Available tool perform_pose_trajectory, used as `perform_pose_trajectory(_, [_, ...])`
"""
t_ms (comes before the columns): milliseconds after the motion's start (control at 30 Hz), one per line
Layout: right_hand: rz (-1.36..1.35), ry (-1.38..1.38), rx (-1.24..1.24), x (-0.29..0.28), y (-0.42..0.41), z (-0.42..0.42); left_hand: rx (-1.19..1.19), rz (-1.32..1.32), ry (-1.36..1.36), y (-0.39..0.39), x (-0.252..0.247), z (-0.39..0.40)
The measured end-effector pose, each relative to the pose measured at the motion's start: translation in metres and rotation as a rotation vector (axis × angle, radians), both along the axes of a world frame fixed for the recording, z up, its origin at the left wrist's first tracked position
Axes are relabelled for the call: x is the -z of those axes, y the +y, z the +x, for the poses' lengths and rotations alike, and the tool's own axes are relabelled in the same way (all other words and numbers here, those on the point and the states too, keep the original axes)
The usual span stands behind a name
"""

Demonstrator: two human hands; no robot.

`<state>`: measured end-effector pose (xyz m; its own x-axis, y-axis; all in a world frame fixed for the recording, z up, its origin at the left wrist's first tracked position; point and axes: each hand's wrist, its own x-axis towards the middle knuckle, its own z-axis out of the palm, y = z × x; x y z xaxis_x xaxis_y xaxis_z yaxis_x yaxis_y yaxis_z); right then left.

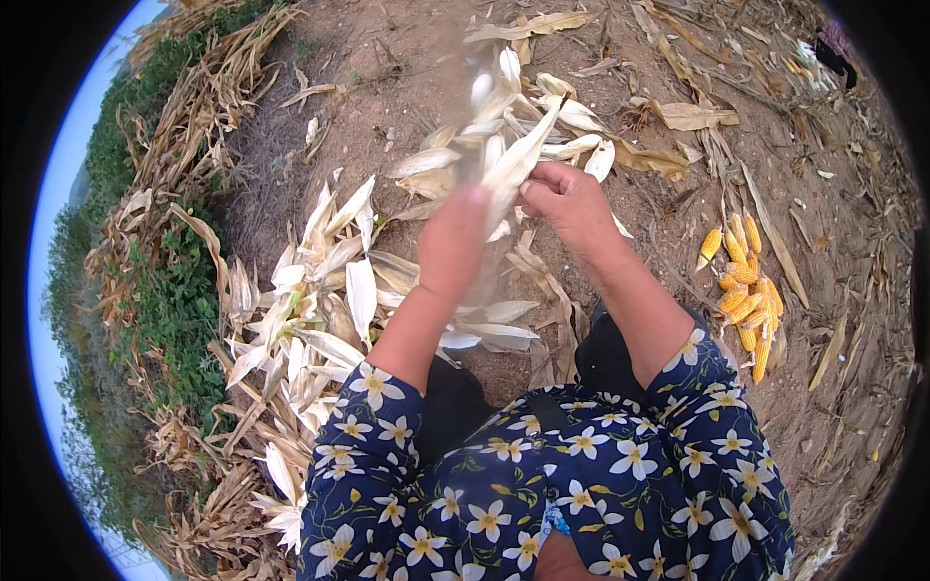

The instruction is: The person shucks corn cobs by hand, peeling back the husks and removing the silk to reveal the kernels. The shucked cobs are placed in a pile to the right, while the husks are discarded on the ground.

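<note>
An ear of corn in its pale dry husk (534,149) is held up before me at a slant, its pointed tip towards the upper right. My right hand (567,200) pinches its side between thumb and bent fingers. Around the lower end closes my left hand (456,236), blurred, its fingertips hard to make out. No kernels show on this ear. Just beyond my hands, several ears still wrapped in husk (496,145) lie heaped on the soil. To the left spreads a pile of loose, stripped husks (320,290).
Bare yellow corn cobs (748,298) are heaped on the ground at right. Dry stalks (174,131) and green plants (167,312) line the left side. At far upper right, part of another person (835,54) shows near pale husks. Loose husks lie between my knees.
</note>
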<state>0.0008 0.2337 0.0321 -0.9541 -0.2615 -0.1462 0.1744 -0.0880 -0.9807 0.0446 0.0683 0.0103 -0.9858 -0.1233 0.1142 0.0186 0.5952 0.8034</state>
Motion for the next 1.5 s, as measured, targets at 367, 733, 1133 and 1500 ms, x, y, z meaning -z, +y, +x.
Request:
perform_pose_trajectory(367, [-0.171, -0.153, 0.007, -0.004, 0.004, -0.008, 0.054, 0.350, -0.151, -0.011, 0.001, -0.006])
perform_pose_trajectory(733, [-0.026, -0.127, 0.033, 0.004, 0.004, -0.010, 0.168, 0.495, -0.133, -0.002, -0.006, 0.001])
perform_pose_trajectory(1133, [-0.337, -0.160, -0.088, -0.003, 0.010, -0.013, 0.313, 1.445, -0.568, -0.006, -0.014, 0.002])
perform_pose_trajectory(1500, [0.270, 0.482, -0.323, -0.028, -0.003, 0.035, -0.090, 1.355, -0.378, -0.034, 0.003, -0.024])
